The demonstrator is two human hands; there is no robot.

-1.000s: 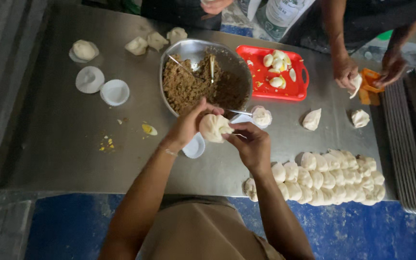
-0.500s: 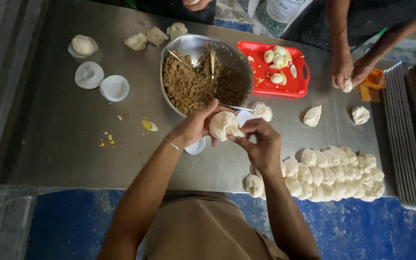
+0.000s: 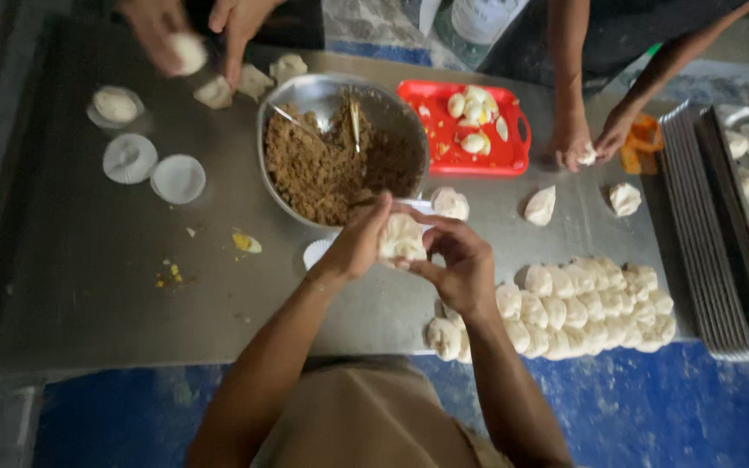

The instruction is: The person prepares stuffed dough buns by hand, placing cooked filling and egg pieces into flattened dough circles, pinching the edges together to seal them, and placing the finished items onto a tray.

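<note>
The left hand (image 3: 359, 244) and right hand (image 3: 461, 260) both pinch a dough ball (image 3: 400, 238) tight with their fingers, near the metal bowl (image 3: 409, 121) of brown filling.

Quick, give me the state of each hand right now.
Left hand: closed around the dough ball.
Right hand: fingers pinching the same dough ball.

Person is wearing a plain tan-brown cloth top or apron, loose w/ soft folds, showing at bottom centre. Both forearms are showing bare, no sleeves, no gloves, no watch. Left hand (image 3: 359, 245) & right hand (image 3: 459, 264) are going ringless, as far as visible.
</note>
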